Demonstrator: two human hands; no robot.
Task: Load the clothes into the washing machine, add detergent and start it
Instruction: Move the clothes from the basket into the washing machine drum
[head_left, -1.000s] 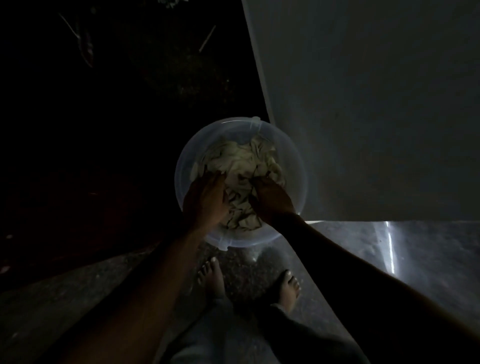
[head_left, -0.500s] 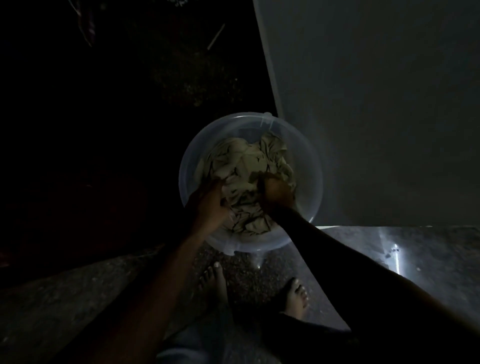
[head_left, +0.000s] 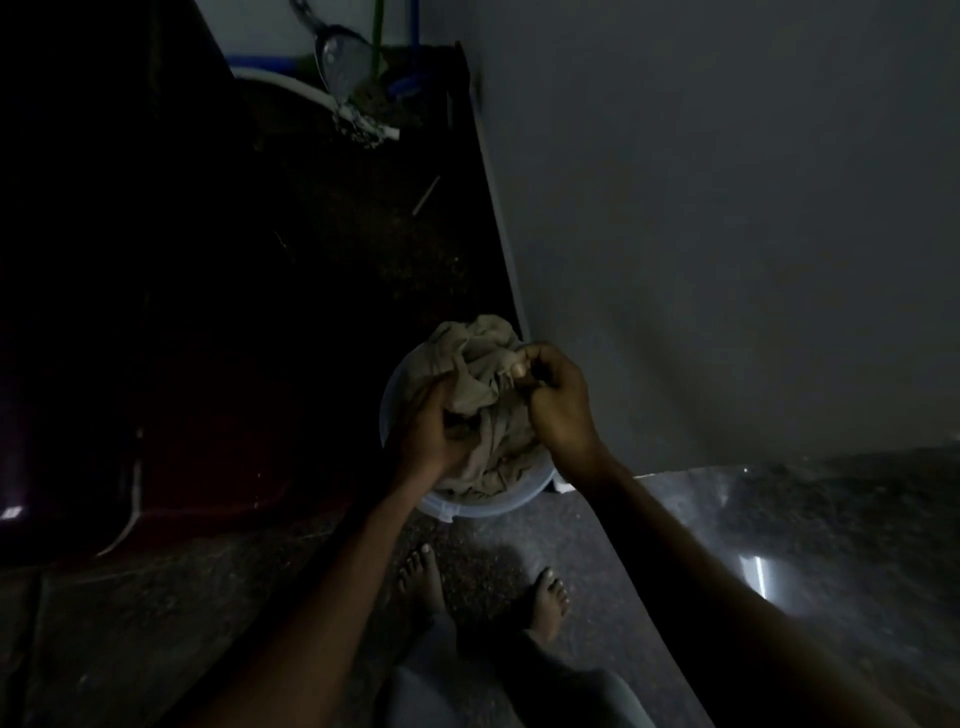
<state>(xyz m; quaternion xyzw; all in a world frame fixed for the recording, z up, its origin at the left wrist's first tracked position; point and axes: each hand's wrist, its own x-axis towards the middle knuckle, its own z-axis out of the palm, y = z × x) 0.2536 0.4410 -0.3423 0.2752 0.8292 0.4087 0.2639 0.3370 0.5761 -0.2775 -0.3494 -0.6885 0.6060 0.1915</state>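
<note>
Fingers (head_left: 440, 397) of the left hand (head_left: 428, 431) are curled into the left side of the pale clothes (head_left: 475, 353), bunched at the centre of the frame, with the lower folds inside the round basin (head_left: 485, 506). The right side is gripped by the right hand (head_left: 558, 402).

Soft, matt, crumpled beige cloth (head_left: 480, 379) is seen in a smooth translucent plastic basin (head_left: 485, 503), set on a speckled, polished stone floor (head_left: 675, 525).
</note>
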